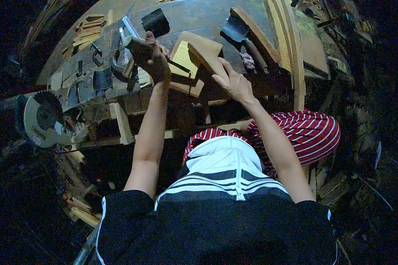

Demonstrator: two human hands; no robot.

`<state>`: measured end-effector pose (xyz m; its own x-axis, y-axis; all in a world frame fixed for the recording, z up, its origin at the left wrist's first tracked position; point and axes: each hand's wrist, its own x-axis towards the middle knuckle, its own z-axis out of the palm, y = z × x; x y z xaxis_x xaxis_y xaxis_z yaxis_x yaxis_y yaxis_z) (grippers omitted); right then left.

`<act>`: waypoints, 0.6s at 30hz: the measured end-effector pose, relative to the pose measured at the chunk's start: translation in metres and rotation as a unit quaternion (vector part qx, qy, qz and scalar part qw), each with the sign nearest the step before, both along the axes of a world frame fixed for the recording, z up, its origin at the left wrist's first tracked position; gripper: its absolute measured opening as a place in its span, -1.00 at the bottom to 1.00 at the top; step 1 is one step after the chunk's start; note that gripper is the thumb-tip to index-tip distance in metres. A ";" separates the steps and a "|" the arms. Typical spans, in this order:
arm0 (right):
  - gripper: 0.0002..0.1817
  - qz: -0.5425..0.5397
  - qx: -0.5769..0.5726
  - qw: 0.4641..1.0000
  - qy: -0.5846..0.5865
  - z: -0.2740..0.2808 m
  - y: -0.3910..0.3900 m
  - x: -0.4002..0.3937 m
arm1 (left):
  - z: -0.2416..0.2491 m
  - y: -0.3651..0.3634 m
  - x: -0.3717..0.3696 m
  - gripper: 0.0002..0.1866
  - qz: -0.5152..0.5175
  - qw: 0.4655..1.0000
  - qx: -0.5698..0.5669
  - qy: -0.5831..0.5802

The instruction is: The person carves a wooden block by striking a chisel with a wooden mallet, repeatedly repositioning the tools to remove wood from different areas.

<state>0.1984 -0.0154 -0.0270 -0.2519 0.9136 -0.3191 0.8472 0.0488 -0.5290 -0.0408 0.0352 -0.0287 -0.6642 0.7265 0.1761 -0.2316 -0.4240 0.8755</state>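
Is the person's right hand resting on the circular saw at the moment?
No, the right hand lies flat on a wooden piece on the workbench, while the circular saw sits far off at the bench's left end.

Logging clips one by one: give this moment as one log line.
left hand: closed on tool handle | right hand: flat on wood block | bench: scraps, trowel | circular saw at left

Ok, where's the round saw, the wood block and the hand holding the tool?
round saw (42,119), head view, on the blade's guard.
wood block (205,53), head view, on its top face.
left hand (154,59), head view, on the back of the hand gripping a tool.
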 end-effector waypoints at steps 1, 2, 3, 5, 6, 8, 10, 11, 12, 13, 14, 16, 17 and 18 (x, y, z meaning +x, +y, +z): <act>-0.28 0.000 0.000 1.000 -0.006 0.002 -0.001 0.000 | 0.010 -0.004 0.007 -0.79 0.023 0.999 -0.027 0.023; -0.28 0.001 0.000 1.000 -0.011 0.003 -0.001 -0.001 | 0.021 -0.009 0.012 -0.79 0.022 0.999 -0.029 0.024; -0.28 0.000 0.000 1.000 -0.010 0.003 -0.001 0.000 | 0.041 -0.013 0.019 -0.80 0.024 0.999 -0.016 0.034; -0.29 0.002 -0.002 1.000 -0.009 0.001 -0.001 0.000 | 0.039 -0.013 0.017 -0.80 0.027 0.999 -0.003 0.044; -0.29 0.002 -0.002 1.000 -0.009 0.001 -0.001 0.000 | 0.016 -0.007 0.009 -0.80 0.022 1.000 -0.019 0.007; -0.30 0.000 0.000 1.000 -0.003 0.002 -0.001 0.001 | 0.014 -0.007 0.008 -0.79 0.018 0.999 -0.034 -0.030; -0.30 0.001 0.003 1.000 -0.004 -0.001 -0.002 0.001 | 0.043 -0.012 0.017 -0.75 0.043 0.995 -0.081 0.045; -0.30 0.002 0.005 1.000 -0.004 -0.002 -0.002 0.001 | 0.025 -0.007 0.009 -0.75 0.044 0.995 -0.081 0.045; -0.30 0.004 0.005 1.000 -0.005 -0.001 -0.002 0.001 | -0.006 0.003 -0.005 -0.71 0.023 0.999 -0.031 0.012; -0.30 0.001 0.001 1.000 -0.006 0.002 -0.002 0.001 | -0.028 0.009 -0.014 -0.66 0.002 1.000 0.019 -0.020; -0.30 -0.001 -0.003 1.000 -0.008 0.003 -0.002 0.000 | -0.034 0.008 -0.013 -0.66 0.004 1.000 0.019 -0.020; -0.30 0.000 0.000 1.000 -0.006 0.002 -0.003 0.001 | -0.039 0.007 -0.007 -0.61 -0.100 0.978 0.155 -0.093; -0.30 -0.001 0.003 1.000 -0.004 0.002 -0.003 0.001 | -0.040 0.007 -0.007 -0.61 -0.099 0.979 0.155 -0.092; -0.30 0.000 0.003 1.000 -0.004 0.005 -0.004 0.001 | -0.039 0.006 -0.007 -0.57 -0.244 0.916 0.221 -0.229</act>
